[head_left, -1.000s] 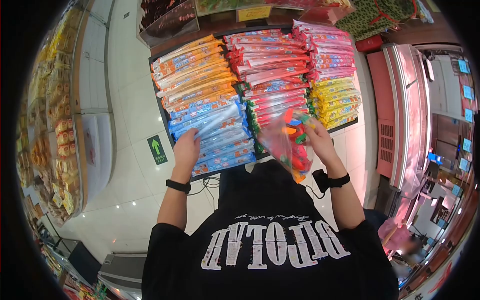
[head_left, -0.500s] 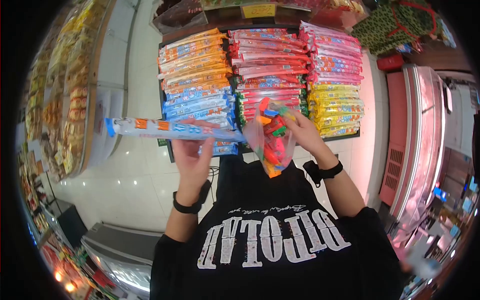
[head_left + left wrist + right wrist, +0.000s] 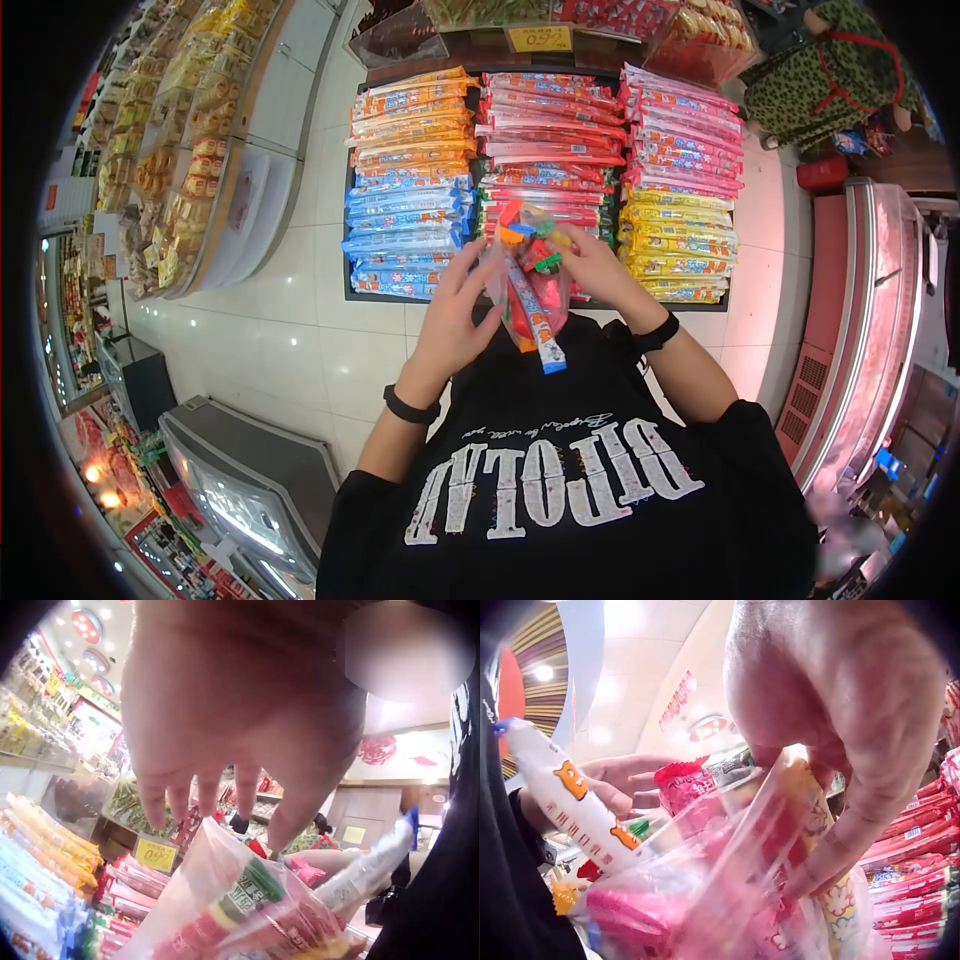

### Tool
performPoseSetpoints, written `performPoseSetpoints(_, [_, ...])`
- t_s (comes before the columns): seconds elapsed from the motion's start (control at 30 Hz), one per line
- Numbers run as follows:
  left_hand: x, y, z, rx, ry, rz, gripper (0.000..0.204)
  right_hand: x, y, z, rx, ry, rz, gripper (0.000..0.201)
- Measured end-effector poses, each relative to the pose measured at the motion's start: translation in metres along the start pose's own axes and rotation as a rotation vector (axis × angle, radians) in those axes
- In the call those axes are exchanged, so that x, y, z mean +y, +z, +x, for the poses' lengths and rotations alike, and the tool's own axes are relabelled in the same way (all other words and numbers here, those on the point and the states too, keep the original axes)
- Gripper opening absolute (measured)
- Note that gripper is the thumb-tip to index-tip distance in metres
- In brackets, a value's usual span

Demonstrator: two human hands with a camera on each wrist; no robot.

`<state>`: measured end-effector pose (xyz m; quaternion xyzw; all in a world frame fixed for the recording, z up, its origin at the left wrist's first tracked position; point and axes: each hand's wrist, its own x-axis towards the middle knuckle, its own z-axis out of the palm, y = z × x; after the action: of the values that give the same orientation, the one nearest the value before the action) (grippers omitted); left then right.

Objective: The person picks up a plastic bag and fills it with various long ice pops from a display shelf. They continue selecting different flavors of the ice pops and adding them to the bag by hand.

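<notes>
A long stick-shaped packet (image 3: 533, 315) with blue ends stands slanted in a clear plastic bag (image 3: 184, 900). Its printed white wrapper (image 3: 577, 795) juts from the bag mouth toward the person's shirt. Other wrapped sticks in red, green, orange and yellow fill the bag. My left hand (image 3: 462, 318) is beside the bag, fingers extended and thumb apart, holding nothing. In the left wrist view this hand (image 3: 240, 705) hangs over the bag's top edge. My right hand (image 3: 597, 268) grips the bag at its edge; the right wrist view shows its fingers (image 3: 817, 862) curled over the plastic.
Below is a display tray (image 3: 352, 285) with rows of orange, blue, red, pink and yellow packets. A yellow price sign (image 3: 540, 39) stands behind it. Snack shelves (image 3: 200, 160) line the left, a pink cooler (image 3: 840, 300) the right, and a grey chest (image 3: 255, 470) sits lower left.
My left hand went from the blue row, lifted a blue-ended packet out, and brought it right to the bag. The packet is now in the bag and the left hand has let go.
</notes>
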<state>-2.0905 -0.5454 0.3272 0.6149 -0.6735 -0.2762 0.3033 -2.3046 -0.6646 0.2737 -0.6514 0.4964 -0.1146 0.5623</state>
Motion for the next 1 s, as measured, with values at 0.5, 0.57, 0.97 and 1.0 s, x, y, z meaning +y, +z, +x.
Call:
performPoseSetpoints(0.5, [-0.047,0.02,-0.019,-0.07,-0.472,0.137,0.044,-0.022,0.0,-0.018,0.224,0.124,-0.313,0.054])
performPoseSetpoints(0.57, [-0.065,0.013,-0.019,-0.043,-0.475,0.054,0.045,-0.025,0.004,-0.025,0.21,0.111,-0.083,0.044])
performPoseSetpoints(0.97, [-0.056,-0.057,-0.025,-0.061,-0.329,-0.496,0.039,-0.058,0.049,-0.083,0.548,-0.099,0.293,0.024])
performPoseSetpoints(1.0, [-0.056,-0.061,-0.029,-0.046,-0.342,-0.518,0.039,-0.061,0.055,-0.088,0.597,-0.07,0.261,0.022])
